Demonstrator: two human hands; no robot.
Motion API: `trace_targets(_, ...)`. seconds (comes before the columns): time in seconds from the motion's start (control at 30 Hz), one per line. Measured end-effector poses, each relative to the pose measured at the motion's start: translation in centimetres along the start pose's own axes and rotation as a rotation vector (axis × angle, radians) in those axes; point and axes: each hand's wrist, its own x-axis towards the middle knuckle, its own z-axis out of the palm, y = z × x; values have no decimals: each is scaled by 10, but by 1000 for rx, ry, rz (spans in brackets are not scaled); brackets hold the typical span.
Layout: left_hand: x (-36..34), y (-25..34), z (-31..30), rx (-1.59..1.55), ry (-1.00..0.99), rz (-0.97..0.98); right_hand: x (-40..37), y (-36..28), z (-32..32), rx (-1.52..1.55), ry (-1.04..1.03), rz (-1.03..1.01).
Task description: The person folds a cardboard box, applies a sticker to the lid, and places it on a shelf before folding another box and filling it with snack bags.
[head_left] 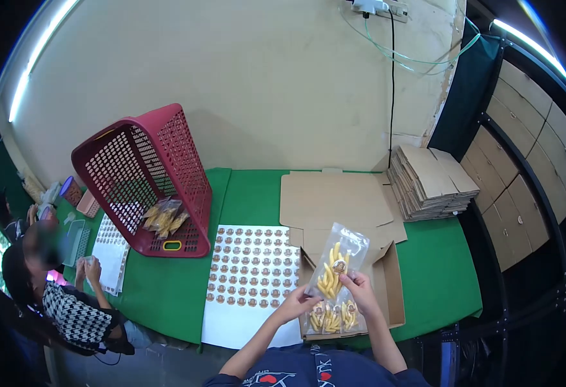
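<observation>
Between my hands is a clear plastic bag of yellow stick-shaped snacks (327, 273), tilted above an open cardboard box (394, 284). My left hand (294, 304) pinches its lower left edge. On the other side, my right hand (359, 291) grips it with the thumb by a round brown sticker (340, 266) on its front. Inside the box, several similar stickered snack bags (333, 318) lie side by side near the front wall. Left of the box lies a white sheet of round stickers (251, 264), with its lower rows bare.
A red plastic basket (196, 161) is tipped on its side with several snack bags (165, 218) inside. Flattened cardboard boxes (431, 180) are stacked at the back right of the green-covered table (434, 271). A person (77, 303) sits at the left, near another sticker sheet (110, 251).
</observation>
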Motion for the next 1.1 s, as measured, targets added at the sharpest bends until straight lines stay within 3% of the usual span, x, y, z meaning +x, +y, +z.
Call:
trace_targets(0.1, -3, 17, -2, 4, 133, 122, -3, -5, 1, -108, -114, 69)
trace_targets(0.17, -3, 26, 0, 19, 160, 49, -3, 0, 5, -170, -185, 94)
trace_targets(0.2, -2, 29, 3, 28, 172, 13, -3, 0, 9, -178, -170, 92)
trace_targets(0.33, 1, 28, 8, 64, 287, 176, 0, 3, 25, -147, -90, 93)
trace_targets(0.53, 2, 26, 7, 373, 507, 246, 2, 8, 39, -24, -35, 77)
trace_targets(0.63, 4, 32, 13, 330, 576, 340, 3, 9, 39, -16, -35, 66)
trace_targets(0.83, 4, 26, 9, 305, 550, 297, 2, 19, 26, -118, -95, 93)
trace_targets(0.93, 6, 30, 8, 138, 474, 249, 1, 11, 25, -76, -141, 112)
trace_targets(1.03, 5, 44, -2, 529, 435, 131, 2, 9, 27, -110, -145, 117)
trace_targets(1.1, 11, 42, 3, 485, 486, 265, 0, -4, 42, -96, -126, 77)
